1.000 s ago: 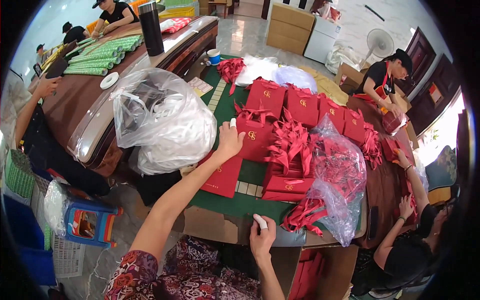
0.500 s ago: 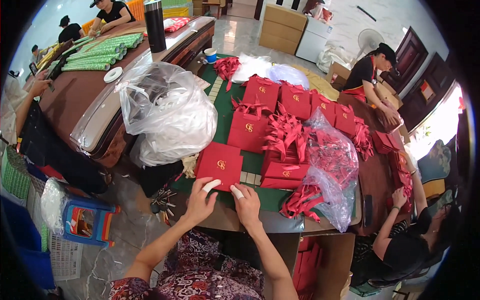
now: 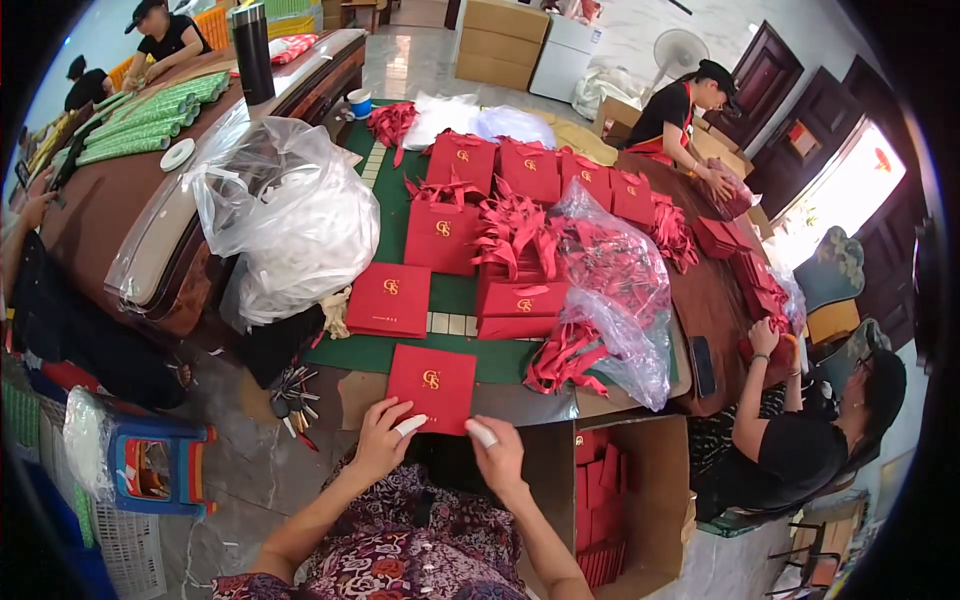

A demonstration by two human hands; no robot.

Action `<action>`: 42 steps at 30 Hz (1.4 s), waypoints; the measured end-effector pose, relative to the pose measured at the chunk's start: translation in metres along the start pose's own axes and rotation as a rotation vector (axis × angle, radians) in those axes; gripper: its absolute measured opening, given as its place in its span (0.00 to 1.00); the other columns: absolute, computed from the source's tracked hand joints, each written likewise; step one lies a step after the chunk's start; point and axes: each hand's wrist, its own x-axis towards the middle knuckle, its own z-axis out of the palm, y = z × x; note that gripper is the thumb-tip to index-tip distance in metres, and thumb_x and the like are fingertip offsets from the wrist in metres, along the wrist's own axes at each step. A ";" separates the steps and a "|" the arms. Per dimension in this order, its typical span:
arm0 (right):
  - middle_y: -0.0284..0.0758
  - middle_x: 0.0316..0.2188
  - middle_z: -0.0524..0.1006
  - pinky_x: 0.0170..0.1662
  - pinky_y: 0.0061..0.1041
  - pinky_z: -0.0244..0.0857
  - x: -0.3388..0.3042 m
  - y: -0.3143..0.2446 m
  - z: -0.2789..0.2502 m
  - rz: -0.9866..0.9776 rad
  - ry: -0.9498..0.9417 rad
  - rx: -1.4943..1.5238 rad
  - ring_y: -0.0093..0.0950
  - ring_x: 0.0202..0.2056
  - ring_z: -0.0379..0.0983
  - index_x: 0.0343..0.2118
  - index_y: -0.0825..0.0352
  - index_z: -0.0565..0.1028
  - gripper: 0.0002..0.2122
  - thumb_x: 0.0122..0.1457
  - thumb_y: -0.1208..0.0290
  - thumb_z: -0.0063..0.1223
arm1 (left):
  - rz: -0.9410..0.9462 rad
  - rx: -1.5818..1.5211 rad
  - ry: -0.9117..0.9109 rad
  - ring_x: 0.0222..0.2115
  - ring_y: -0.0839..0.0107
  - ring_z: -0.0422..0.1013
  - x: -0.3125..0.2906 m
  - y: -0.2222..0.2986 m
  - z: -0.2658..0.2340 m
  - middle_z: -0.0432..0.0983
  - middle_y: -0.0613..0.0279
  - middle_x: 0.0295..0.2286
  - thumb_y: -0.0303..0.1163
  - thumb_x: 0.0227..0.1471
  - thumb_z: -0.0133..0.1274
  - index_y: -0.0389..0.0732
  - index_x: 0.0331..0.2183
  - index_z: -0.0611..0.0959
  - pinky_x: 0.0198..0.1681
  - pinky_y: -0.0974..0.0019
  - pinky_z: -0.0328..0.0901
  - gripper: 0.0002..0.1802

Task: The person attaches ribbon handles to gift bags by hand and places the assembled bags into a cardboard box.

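Between my hands, a flat red gift bag [image 3: 432, 383] with a gold emblem is held at the table's near edge, tilted toward me. My left hand [image 3: 383, 441] is closed on its lower left corner. The fingers of my right hand [image 3: 497, 456] pinch its lower right corner. Each hand wears a white covering on a finger. Just beyond lies another flat red bag [image 3: 388, 300] on the green mat [image 3: 340, 357]. The far fingers behind the held bag are hidden.
Red bags stand in rows beyond, beside a clear plastic sack [image 3: 625, 290] of red ribbons. A bulging clear bag [image 3: 310, 225] of white ribbons stands left. An open carton [image 3: 645, 500] of red bags sits by my right arm. Co-workers sit at the right.
The red bag under my hands has come off the mat toward me, and both hands have drawn back with it. Another red bag now shows behind it. The whole view has shifted.
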 end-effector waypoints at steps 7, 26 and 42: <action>0.41 0.39 0.74 0.46 0.40 0.66 0.040 0.046 -0.033 0.211 0.272 -0.386 0.44 0.42 0.70 0.41 0.64 0.80 0.13 0.51 0.80 0.60 | -0.005 -0.012 -0.005 0.53 0.51 0.65 -0.013 0.008 0.000 0.75 0.60 0.48 0.25 0.47 0.62 0.48 0.43 0.85 0.55 0.52 0.63 0.18; 0.40 0.41 0.75 0.44 0.36 0.71 0.032 0.001 -0.037 0.017 -0.161 -0.028 0.42 0.42 0.73 0.39 0.66 0.78 0.11 0.50 0.80 0.58 | -0.121 -0.008 0.042 0.51 0.51 0.66 0.005 0.005 -0.011 0.75 0.57 0.47 0.25 0.46 0.62 0.46 0.41 0.85 0.55 0.53 0.63 0.16; 0.43 0.27 0.74 0.32 0.43 0.67 0.096 0.058 0.002 0.489 0.075 -0.253 0.47 0.29 0.74 0.28 0.69 0.75 0.11 0.58 0.65 0.60 | -0.075 0.131 -0.137 0.48 0.55 0.66 0.111 -0.012 -0.002 0.73 0.55 0.48 0.33 0.46 0.63 0.35 0.48 0.79 0.50 0.54 0.61 0.27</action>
